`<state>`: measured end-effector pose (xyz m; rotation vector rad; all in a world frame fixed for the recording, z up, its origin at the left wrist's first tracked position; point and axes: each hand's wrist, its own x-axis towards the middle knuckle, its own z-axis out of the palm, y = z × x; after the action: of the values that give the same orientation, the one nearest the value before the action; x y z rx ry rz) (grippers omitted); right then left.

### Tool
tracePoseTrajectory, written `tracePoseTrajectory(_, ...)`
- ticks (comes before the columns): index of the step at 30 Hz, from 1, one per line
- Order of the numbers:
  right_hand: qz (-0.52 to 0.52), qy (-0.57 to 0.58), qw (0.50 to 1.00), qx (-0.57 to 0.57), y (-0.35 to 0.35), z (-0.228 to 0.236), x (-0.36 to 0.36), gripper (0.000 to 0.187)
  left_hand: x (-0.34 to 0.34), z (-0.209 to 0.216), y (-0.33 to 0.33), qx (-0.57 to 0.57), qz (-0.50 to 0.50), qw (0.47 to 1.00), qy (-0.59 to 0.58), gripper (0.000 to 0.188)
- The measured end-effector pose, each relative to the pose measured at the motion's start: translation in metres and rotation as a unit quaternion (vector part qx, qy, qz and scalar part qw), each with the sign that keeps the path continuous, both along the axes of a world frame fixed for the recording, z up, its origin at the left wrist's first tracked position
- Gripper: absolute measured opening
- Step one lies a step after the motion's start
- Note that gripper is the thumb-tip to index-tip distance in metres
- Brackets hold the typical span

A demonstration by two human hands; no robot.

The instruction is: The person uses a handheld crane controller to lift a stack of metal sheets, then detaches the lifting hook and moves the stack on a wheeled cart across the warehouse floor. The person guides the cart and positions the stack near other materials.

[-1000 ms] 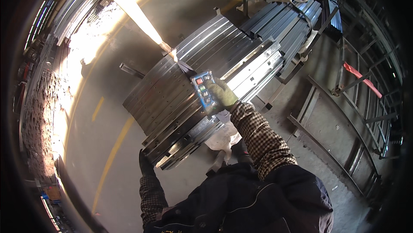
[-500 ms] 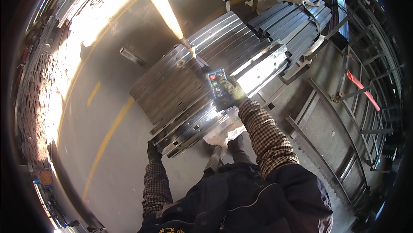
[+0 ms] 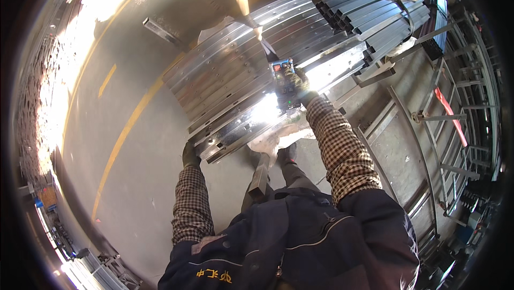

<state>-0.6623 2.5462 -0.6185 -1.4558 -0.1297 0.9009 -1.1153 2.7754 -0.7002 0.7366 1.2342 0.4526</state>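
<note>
Olive-gloved, the left hand (image 3: 191, 154) still touches the near left end of the metal bars (image 3: 225, 70); whether it grips, I can't tell. A pale pad (image 3: 217, 27) now shows beyond them, so perhaps the load has shifted. The right hand (image 3: 299, 82) is closed around a blue remote (image 3: 278, 76) above the bars. Yellow lines (image 3: 128, 124) cross the grey floor (image 3: 155, 151) left; metal frames (image 3: 459, 171) stand right.

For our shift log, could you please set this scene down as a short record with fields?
Left hand: gloved, at the left end of a stack of metal profiles
Right hand: gloved, holding a blue-edged remote control over the stack
Sleeves: checked, on both forearms
Upper right: strapped bundle of metal bars
Floor: grey, with yellow lines
</note>
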Motion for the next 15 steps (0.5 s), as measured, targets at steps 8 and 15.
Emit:
tracePoseTrajectory(8, 0.051, -0.017, 0.997, -0.053, 0.000, 0.033, -0.018, 0.064, -0.005, -0.008, -0.013, -0.039, 0.002, 0.977, 0.212, 0.044)
tracePoseTrajectory(15, 0.079, 0.001, 0.988, -0.136, -0.029, 0.052, -0.038, 0.061, -0.025, -0.037, -0.030, -0.063, -0.025, 0.974, 0.218, 0.067)
